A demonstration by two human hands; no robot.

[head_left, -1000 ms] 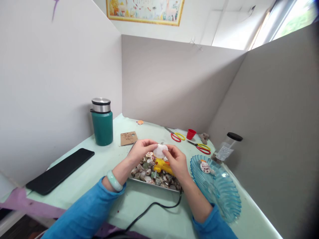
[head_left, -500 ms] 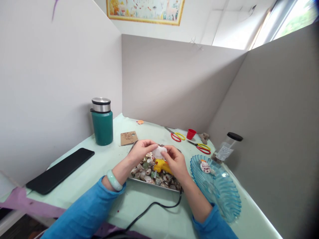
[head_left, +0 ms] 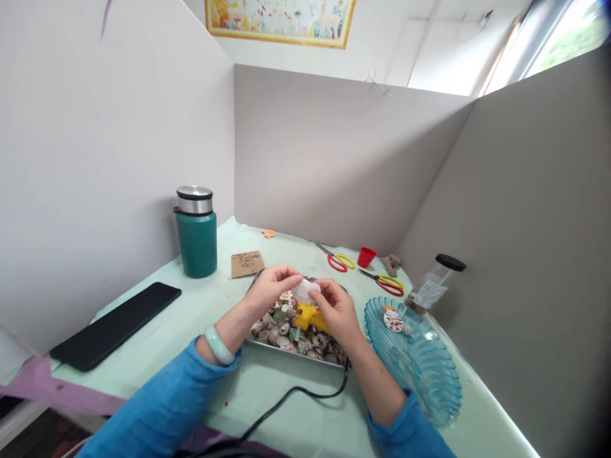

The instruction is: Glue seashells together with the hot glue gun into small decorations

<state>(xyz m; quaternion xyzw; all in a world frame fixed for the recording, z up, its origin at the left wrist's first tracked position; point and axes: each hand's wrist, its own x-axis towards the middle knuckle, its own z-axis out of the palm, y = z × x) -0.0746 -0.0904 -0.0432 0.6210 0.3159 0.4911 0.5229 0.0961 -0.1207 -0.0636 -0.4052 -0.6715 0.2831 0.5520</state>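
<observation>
Both hands meet over a metal tray (head_left: pixel 267 346) filled with several small seashells. My left hand (head_left: pixel 272 287) and my right hand (head_left: pixel 337 308) pinch a white shell (head_left: pixel 304 291) between their fingertips, holding it just above the pile. A yellow glue gun (head_left: pixel 310 316) lies in the tray under my right hand, its black cord (head_left: pixel 296 397) running off toward me. A jade bangle (head_left: pixel 218 346) sits on my left wrist.
A blue glass dish (head_left: pixel 420 372) with a speckled shell (head_left: pixel 393 320) lies right of the tray. Behind are two scissors (head_left: pixel 340 259) (head_left: pixel 389 283), a red cup (head_left: pixel 366 256), a clear jar (head_left: pixel 435 283), a brown card (head_left: pixel 247 264), a green flask (head_left: pixel 195 232) and a black phone (head_left: pixel 114 324). Partition walls enclose the table.
The white shell has turned slightly between my fingers and looks narrower. Both hands stay in nearly the same place above the tray.
</observation>
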